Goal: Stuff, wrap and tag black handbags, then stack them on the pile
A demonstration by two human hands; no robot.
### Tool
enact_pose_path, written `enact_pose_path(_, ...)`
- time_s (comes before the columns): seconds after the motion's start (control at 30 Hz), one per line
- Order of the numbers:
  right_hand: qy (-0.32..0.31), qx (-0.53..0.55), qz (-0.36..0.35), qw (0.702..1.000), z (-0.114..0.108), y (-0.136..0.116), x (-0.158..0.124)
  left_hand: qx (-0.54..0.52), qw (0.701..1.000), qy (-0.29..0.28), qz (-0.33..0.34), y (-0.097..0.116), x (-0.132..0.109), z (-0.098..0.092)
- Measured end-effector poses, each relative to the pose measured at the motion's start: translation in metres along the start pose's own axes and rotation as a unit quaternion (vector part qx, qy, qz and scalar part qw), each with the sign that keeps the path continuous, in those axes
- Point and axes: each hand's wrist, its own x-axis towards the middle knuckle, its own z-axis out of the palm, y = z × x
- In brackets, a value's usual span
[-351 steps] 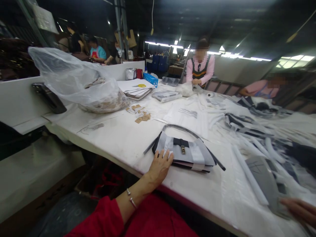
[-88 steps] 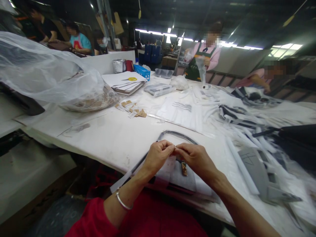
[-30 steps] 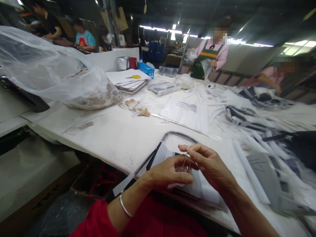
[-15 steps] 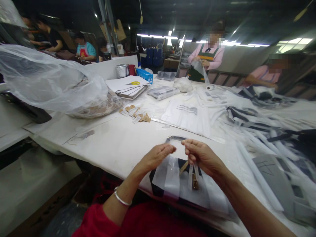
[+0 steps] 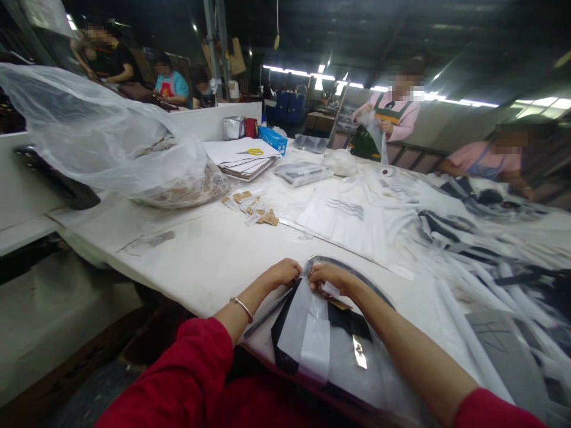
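Note:
A dark handbag (image 5: 341, 339) lies tilted at the table's front edge, partly covered with white protective sheet and clear film. A shiny gold-coloured metal plate (image 5: 359, 352) shows on its front. Its arched handle (image 5: 319, 259) is wrapped in film. At the handle's left base, my left hand (image 5: 288, 272) is closed in a pinch, and what lies between its fingertips is hidden. Close beside it, my right hand (image 5: 329, 279) has its fingers bent together at the same spot. A white hang tag (image 5: 331, 289) sticks out under that hand, with a brown card (image 5: 339, 304) below.
Several brown and white tags (image 5: 254, 209) lie loose beyond my hands. Left stands a large clear plastic bag (image 5: 169, 172). Yellow scissors (image 5: 254, 151) rest on a paper stack (image 5: 241, 163). Wrapped dark goods (image 5: 464, 232) cover the right side. Co-workers (image 5: 392, 113) are around the table.
Both hands have moved left to the handle's left base. The right hand has carried the tag there from above the bag's middle. The view has shifted slightly, and the bag's metal plate now shows.

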Motion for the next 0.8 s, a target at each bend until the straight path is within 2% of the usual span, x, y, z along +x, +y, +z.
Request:
enact_pose_path(0.17, -0.059, 0.059, -0.029, 0.996, 0.010, 0.007, 0.009, 0.000, 0.997, 0.050, 0.060, -0.002, -0.007, 0.001)
enact_pose_path(0.3, -0.091, 0.088, -0.051, 0.991, 0.012, 0.005, 0.007, 0.072, 0.984, 0.113, 0.115, -0.001, -0.011, 0.000)
enact_pose_path(0.43, -0.107, 0.096, -0.045, 0.989, 0.014, 0.000, 0.003, 0.158, 0.968, 0.149, 0.125, -0.002, -0.012, 0.001)
enact_pose_path(0.57, -0.103, 0.097, -0.027, 0.990, 0.015, -0.001, 0.001, 0.199, 0.961, 0.155, 0.114, -0.005, -0.012, 0.004)
enact_pose_path(0.67, -0.099, 0.103, -0.030, 0.989, 0.009, 0.000, -0.003, 0.187, 0.962, 0.169, 0.102, -0.008, -0.014, 0.003)
enact_pose_path(0.73, -0.071, 0.094, -0.028, 0.993, 0.003, 0.002, -0.007, 0.155, 0.967, 0.181, 0.092, -0.010, -0.014, -0.002)
enact_pose_path(0.8, -0.016, 0.073, -0.023, 0.997, -0.002, 0.005, -0.011, 0.105, 0.974, 0.184, 0.081, -0.012, -0.015, -0.008)
